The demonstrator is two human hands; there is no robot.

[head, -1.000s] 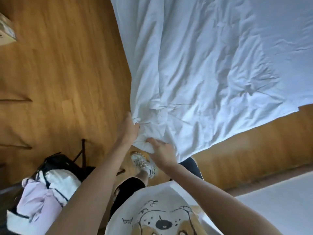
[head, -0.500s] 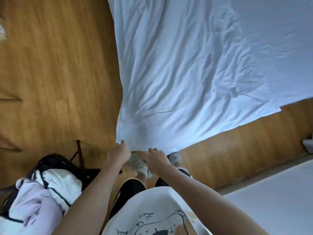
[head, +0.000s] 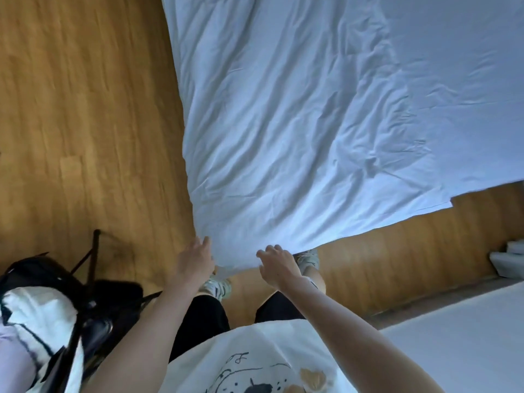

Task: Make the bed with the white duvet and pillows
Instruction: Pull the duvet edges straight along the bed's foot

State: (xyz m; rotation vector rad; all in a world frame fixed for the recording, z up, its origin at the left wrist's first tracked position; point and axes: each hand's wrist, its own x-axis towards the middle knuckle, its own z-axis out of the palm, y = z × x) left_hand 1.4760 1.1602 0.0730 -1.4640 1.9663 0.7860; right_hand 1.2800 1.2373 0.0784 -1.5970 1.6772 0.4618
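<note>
One white duvet (head: 312, 123) spread over the wood floor (head: 85, 123), its near corner at the person's feet. Two hands at that corner: left hand (head: 195, 259) with fingers loosely extended against the corner edge; right hand (head: 276, 265) with fingers curled, tips at the hem; an actual grip cannot be told. Two shoes (head: 307, 258) partly under the hem. One bag (head: 42, 313) at lower left. White bed surface (head: 467, 350) at lower right.

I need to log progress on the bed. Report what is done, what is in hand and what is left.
Done: the white duvet lies spread, though wrinkled, its near end hanging over the wooden floor.
In hand: the left hand and right hand are at its near corner; whether their fingers grip it or only touch it is unclear.
Left: smoothing the wrinkles and squaring the edge. No pillows are in view, so they remain to be placed.
</note>
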